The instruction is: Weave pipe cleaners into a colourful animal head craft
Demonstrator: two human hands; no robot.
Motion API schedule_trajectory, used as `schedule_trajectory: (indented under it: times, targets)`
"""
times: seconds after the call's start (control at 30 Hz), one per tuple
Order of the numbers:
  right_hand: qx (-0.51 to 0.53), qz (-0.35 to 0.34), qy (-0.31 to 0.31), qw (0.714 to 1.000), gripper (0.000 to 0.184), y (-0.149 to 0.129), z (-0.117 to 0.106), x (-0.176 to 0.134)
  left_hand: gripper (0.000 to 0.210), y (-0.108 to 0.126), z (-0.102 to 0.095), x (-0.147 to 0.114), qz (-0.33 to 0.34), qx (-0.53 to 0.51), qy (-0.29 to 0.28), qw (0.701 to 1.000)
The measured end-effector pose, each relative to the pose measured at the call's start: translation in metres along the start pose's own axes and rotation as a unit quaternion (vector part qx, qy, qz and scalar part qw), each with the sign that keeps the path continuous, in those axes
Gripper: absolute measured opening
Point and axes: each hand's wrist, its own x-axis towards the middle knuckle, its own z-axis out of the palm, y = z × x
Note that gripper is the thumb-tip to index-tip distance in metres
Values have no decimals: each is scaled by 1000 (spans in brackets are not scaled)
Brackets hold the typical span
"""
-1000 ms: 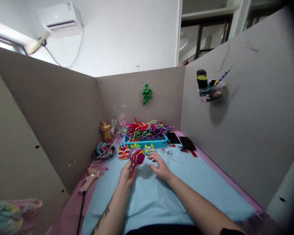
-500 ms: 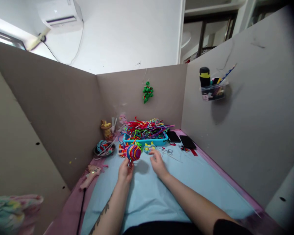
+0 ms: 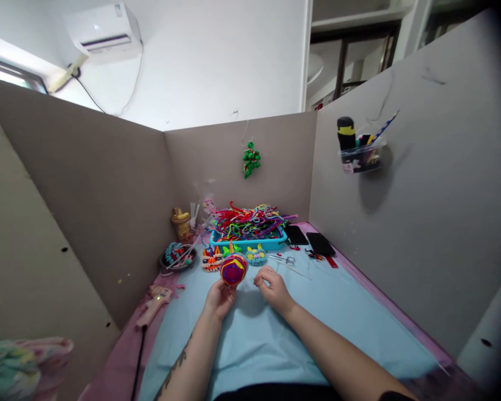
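My left hand [image 3: 219, 299] is closed at the underside of a round ball [image 3: 234, 269] wound in bright stripes of red, yellow, blue and purple, which looks made of fuzzy craft stems. The ball is held up over the light blue cloth, its striped end towards me. To its right, and apart from it, my right hand [image 3: 272, 288] has its fingers curled in; whatever may be between them is hidden. Just behind the ball stand an orange and white fuzzy figure [image 3: 211, 260], a partly hidden green one [image 3: 232, 249] and a blue and yellow one [image 3: 256, 255].
A blue tray [image 3: 263, 244] heaped with coloured craft stems [image 3: 250, 220] stands at the back. Scissors [image 3: 289, 260] and two dark phone-like slabs [image 3: 320, 243] lie right. On the left are a dark bowl [image 3: 187, 264], a yellow cup [image 3: 182, 224] and a pink glue gun [image 3: 153, 309].
The ball has turned so its end faces me more, and has come slightly right and lower with my left hand. My right hand has moved a little nearer me, its fingers curling in.
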Motion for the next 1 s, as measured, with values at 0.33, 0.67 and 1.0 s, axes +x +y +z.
schedule_trajectory:
  times: [0.33,0.67,1.0]
  targets:
    - [-31,4,71,997,34,11,-1,0,8,-11,-1,-4,321,267,65,906]
    - [-26,38,-52,998,57,27,1,-2,12,-22,4,-18,390,409,-28,825]
    - [-71,14,-164,984,37,31,-1,-5,11,-22,1,-22,378,486,-132,777]
